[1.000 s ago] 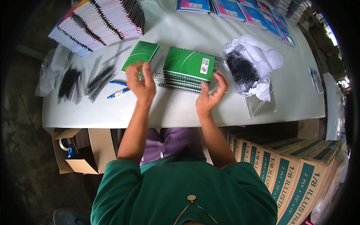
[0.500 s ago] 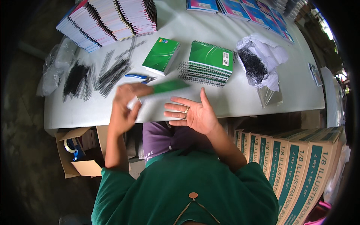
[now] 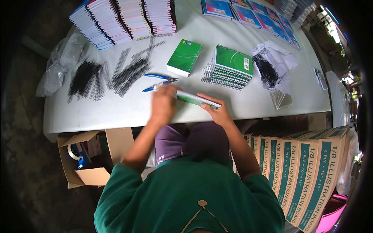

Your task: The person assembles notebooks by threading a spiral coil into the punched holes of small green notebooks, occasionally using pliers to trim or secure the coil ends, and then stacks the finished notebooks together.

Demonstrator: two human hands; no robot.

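Observation:
A green spiral-hole notebook (image 3: 194, 100) is tilted up on its edge above the table's near side, its row of punched holes facing up. My right hand (image 3: 218, 112) grips its right end, thumb on the near cover and fingers behind. Curled at the notebook's left end is my left hand (image 3: 163, 105), slightly blurred; what its fingers hold is hidden. Just beyond that hand lie blue-handled pliers (image 3: 159, 77). Farther back are a green notebook pile (image 3: 184, 57) without coils and a stack of coil-bound green notebooks (image 3: 233, 62).
Loose black wire coils (image 3: 87, 79) lie at left, with more coils (image 3: 130, 75) beside them. Tall book stacks (image 3: 124, 21) stand at the back left. A white bag of black coils (image 3: 268, 70) is at right. Below the table are an open carton (image 3: 91, 176) and several boxes (image 3: 307, 178).
The notebook has come down and right, turning its holed edge upward. My right hand, open before, has closed on it. My left hand has moved right, to its left end.

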